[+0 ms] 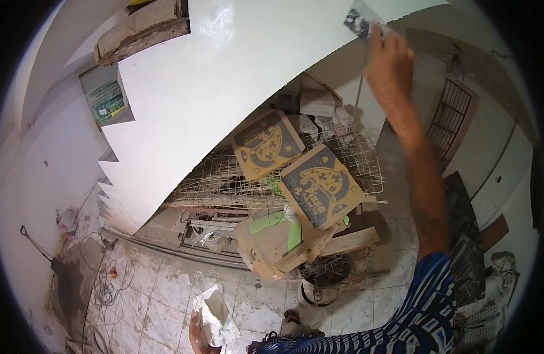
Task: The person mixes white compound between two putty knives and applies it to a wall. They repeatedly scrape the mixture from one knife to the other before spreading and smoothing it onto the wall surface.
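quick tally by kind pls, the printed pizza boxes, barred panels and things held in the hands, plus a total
Printed pizza boxes: 2
Barred panel: 1
Held things: 2 (flat blade in the right hand, white-coated piece in the left hand)
Total: 5

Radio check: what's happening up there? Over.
Right hand gripping scraper at edge of white surface. Left hand holding white-smeared container. Nothing visibly blocking scraper.
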A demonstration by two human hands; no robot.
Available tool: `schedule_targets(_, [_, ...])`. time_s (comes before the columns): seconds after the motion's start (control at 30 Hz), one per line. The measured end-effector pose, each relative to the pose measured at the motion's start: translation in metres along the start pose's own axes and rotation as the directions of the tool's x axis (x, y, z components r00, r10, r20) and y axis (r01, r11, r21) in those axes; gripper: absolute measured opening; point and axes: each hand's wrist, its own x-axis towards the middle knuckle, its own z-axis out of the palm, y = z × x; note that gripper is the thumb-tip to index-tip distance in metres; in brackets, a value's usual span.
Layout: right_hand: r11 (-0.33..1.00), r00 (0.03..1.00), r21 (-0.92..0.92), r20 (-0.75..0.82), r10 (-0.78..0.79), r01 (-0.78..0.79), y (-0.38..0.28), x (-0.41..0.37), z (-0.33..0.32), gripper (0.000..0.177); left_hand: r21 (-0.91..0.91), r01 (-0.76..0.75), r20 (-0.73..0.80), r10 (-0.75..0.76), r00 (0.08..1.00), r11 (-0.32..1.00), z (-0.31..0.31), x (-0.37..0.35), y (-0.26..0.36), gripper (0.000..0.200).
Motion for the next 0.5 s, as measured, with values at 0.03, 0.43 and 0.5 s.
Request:
schedule_targets(0.03, [1.000, 0.999, -0.003, 0.028, -0.026, 0.026, -0.012, -0.003, -0.006, 0.053, 0.009, -0.008, -0.003, 0.008, 1.000, 1.000, 0.001, 0.000, -0.001, 0.048])
schedule_targets(0.43, [0.884, 0.913, 0.276, 0.050, -0.404, 0.376, -0.093, -0.044, -0.052, 0.047, -0.885, 0.439, 0.449, -0.533, 0.717, -0.154, -0.015, 0.029, 0.052, 0.045])
schedule_targets(0.5, [0.956, 0.971, 0.181, 0.008, -0.237, 0.232, -0.069, -0.009, -0.050, 0.045, -0.843, 0.386, 0.536, -0.512, 0.672, -0.375, -0.021, 0.032, 0.061, 0.044])
